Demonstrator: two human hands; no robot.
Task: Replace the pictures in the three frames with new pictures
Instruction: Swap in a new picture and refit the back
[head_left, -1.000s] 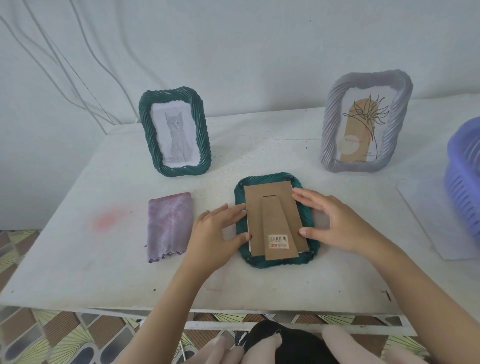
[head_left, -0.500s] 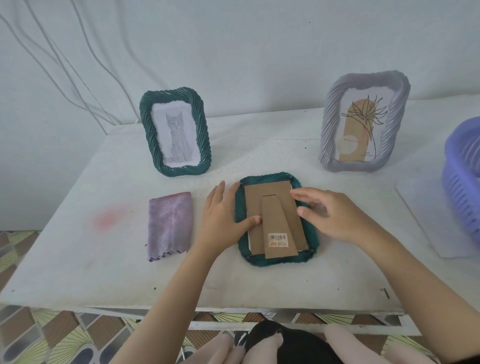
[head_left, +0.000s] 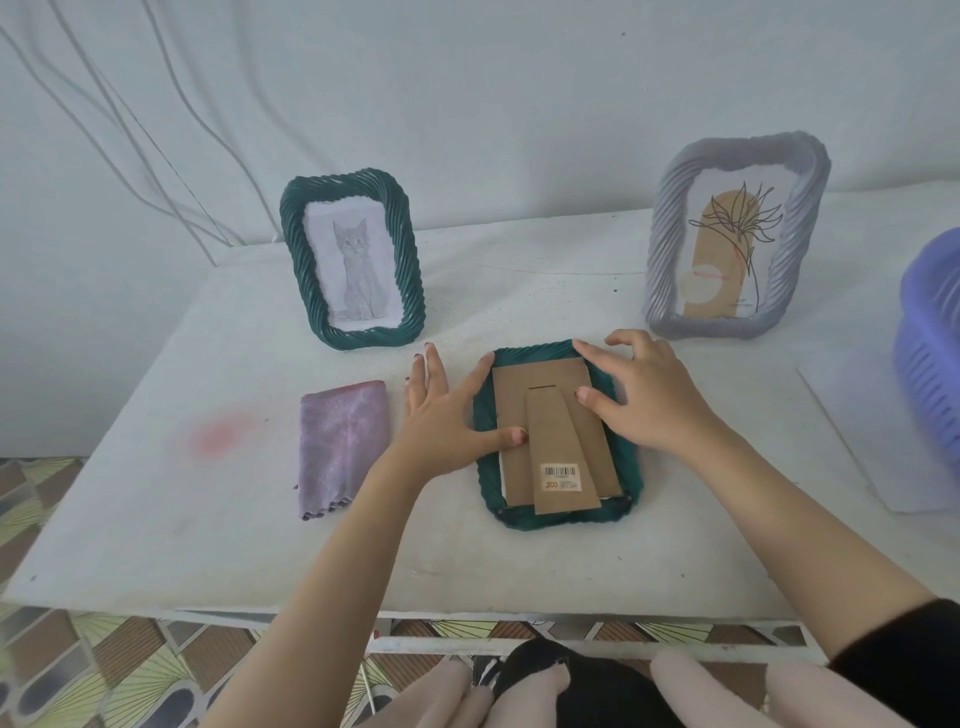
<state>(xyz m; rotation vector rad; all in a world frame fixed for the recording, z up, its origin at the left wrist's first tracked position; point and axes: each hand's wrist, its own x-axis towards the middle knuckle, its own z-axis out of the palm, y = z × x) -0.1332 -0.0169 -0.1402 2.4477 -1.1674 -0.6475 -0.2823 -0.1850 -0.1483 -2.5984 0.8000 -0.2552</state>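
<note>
The green frame lies face down in the middle of the table, brown cardboard back up, with the stand flap flat on it. The left hand rests at the frame's 9 o'clock side, fingers straight and spread, thumb pressing the back; the right hand rests at 1 o'clock, fingers loosely spread over the corner, thumb on the back; neither hand pinches anything.

I think the step is getting the back off so the old picture can come out; a thin white edge peeks out under the back at 8 o'clock. To do it well, hold the frame down with one hand; feel along the rim for little tabs, which I cannot see clearly; lift the back slowly from one edge so the card does not bend or tear.

From that frame, the cat frame stands at 10 o'clock; the grey frame with a plant picture at 2 o'clock; a purple cloth at 9 o'clock; a blue basket at 3 o'clock, by a white sheet. The table top is white and looks a bit rough, with a pink stain past the cloth; behind is a pale wall with cables; the floor has patterned tiles.
</note>
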